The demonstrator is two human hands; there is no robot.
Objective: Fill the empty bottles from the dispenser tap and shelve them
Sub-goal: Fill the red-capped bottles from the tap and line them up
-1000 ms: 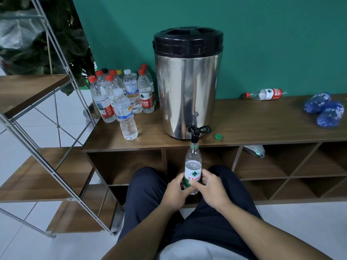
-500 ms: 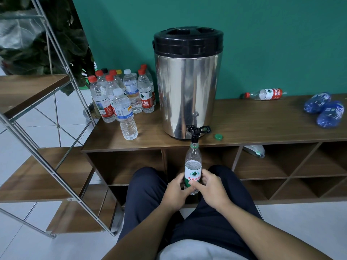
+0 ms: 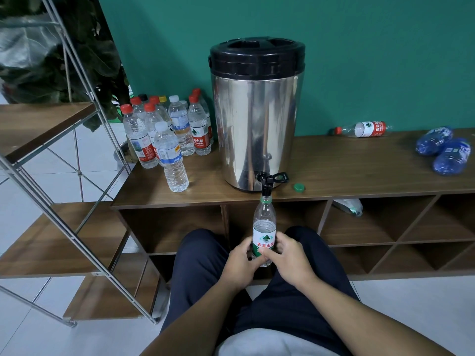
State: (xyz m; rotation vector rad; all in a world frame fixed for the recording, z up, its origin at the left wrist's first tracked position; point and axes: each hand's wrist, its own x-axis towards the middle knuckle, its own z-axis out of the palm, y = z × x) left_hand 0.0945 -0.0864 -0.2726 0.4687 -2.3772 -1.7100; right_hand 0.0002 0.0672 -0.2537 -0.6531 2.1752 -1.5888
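Standing on a wooden cabinet (image 3: 359, 173) against a green wall (image 3: 359, 60), the dispenser (image 3: 257, 111) is overhanging the edge. Both the left hand (image 3: 240, 265) and right hand (image 3: 290, 260) are gripping the bottle (image 3: 264, 227), fingers curled, its mouth touching the tap (image 3: 267, 182).

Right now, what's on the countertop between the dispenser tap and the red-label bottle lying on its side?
Head view: only a loose green cap, just right of the dispenser tap. Beyond it the wooden countertop runs bare to the red-label bottle.

Bare forearms — navy trousers (image 3: 205, 265), white shirt hem (image 3: 270, 343).
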